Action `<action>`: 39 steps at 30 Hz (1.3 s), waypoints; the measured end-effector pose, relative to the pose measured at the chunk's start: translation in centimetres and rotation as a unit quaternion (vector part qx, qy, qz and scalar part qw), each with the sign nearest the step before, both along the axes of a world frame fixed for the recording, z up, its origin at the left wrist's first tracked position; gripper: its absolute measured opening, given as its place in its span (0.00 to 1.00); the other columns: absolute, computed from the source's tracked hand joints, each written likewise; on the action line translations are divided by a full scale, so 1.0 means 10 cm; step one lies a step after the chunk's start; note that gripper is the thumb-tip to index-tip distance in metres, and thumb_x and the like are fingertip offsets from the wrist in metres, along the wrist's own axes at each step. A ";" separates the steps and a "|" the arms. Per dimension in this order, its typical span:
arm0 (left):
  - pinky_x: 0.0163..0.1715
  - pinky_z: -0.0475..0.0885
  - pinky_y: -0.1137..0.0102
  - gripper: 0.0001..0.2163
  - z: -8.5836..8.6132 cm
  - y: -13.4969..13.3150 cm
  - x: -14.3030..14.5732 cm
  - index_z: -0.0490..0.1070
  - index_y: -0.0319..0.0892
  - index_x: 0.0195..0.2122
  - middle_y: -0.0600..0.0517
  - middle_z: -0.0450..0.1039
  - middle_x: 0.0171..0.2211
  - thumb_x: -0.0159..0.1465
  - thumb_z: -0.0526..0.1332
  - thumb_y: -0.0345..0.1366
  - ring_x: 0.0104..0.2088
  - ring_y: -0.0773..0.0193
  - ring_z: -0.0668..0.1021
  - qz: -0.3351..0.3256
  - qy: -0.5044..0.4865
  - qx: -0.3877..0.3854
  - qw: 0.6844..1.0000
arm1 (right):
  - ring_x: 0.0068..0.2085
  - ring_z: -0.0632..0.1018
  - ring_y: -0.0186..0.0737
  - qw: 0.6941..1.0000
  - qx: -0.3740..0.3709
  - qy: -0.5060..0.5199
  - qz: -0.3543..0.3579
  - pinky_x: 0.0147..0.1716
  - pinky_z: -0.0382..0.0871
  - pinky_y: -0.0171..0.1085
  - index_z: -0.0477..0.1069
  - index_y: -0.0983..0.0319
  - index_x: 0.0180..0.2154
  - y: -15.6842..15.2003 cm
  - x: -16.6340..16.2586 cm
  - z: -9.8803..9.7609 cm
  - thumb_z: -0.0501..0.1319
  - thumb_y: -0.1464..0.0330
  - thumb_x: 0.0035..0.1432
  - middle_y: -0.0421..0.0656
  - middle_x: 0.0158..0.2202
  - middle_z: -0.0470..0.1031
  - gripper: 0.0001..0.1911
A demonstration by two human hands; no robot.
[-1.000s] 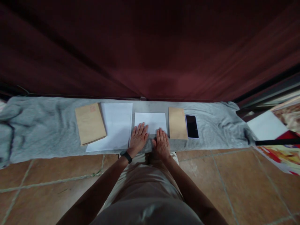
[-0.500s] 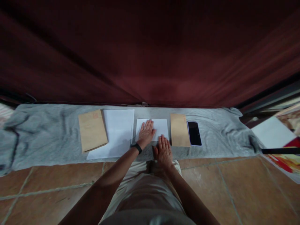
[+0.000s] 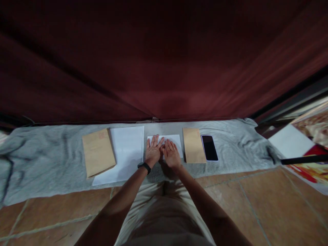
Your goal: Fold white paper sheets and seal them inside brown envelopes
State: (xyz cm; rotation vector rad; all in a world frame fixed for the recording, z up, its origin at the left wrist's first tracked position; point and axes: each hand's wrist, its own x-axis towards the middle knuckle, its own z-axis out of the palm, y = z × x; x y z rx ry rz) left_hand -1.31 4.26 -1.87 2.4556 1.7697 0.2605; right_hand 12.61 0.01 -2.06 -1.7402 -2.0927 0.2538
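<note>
A small white sheet of paper (image 3: 176,139), perhaps folded, lies crosswise in front of me on a grey cloth. My left hand (image 3: 153,152) rests flat on its left part, fingers spread, a dark band on the wrist. Close beside it, my right hand (image 3: 172,153) lies on the middle of the paper with its fingers stretched out. The two hands nearly meet at the thumbs and cover much of the sheet. To the right is a brown envelope (image 3: 194,146). Larger white sheets (image 3: 129,147) lie on the left, partly under a stack of brown envelopes (image 3: 99,153).
A phone (image 3: 209,148) lies right of the single envelope. The grey cloth (image 3: 235,147) covers the long narrow surface. A dark red curtain (image 3: 179,75) hangs behind it. Printed papers (image 3: 307,174) and a black bar (image 3: 304,159) are at the far right, above the tiled floor (image 3: 230,201).
My right hand has moved up and left from the paper's near edge onto its middle. My left hand has shifted toward the paper's left side, fingers wider apart. The view has tilted slightly.
</note>
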 end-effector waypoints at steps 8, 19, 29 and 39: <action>0.70 0.47 0.43 0.24 -0.03 0.01 0.00 0.61 0.49 0.69 0.46 0.52 0.73 0.73 0.48 0.41 0.73 0.49 0.54 0.003 -0.001 0.019 1.000 | 0.71 0.60 0.50 0.997 0.011 -0.049 -0.053 0.69 0.53 0.51 0.62 0.63 0.68 0.33 0.12 -0.10 0.48 0.62 0.75 0.52 0.71 0.58 0.26; 0.70 0.52 0.48 0.29 -0.15 -0.12 -0.05 0.53 0.34 0.72 0.38 0.55 0.71 0.73 0.46 0.43 0.72 0.50 0.56 0.031 -0.050 0.057 0.997 | 0.72 0.58 0.53 0.994 0.021 -0.046 -0.101 0.68 0.53 0.55 0.55 0.67 0.70 0.38 0.20 -0.18 0.49 0.62 0.74 0.59 0.72 0.52 0.29; 0.70 0.54 0.50 0.26 -0.03 -0.81 -0.15 0.56 0.39 0.71 0.42 0.52 0.72 0.74 0.46 0.38 0.73 0.50 0.54 0.013 -0.009 0.023 1.000 | 0.71 0.58 0.55 0.994 0.041 -0.044 -0.097 0.67 0.54 0.56 0.56 0.69 0.69 0.36 0.20 -0.19 0.47 0.63 0.73 0.60 0.72 0.53 0.29; 0.72 0.51 0.54 0.26 -0.01 -1.27 -0.29 0.56 0.42 0.71 0.46 0.55 0.72 0.74 0.47 0.43 0.73 0.55 0.56 -0.038 0.016 -0.017 0.999 | 0.71 0.58 0.55 0.994 0.043 -0.044 -0.086 0.68 0.52 0.56 0.57 0.70 0.69 0.34 0.21 -0.12 0.47 0.65 0.73 0.60 0.72 0.54 0.28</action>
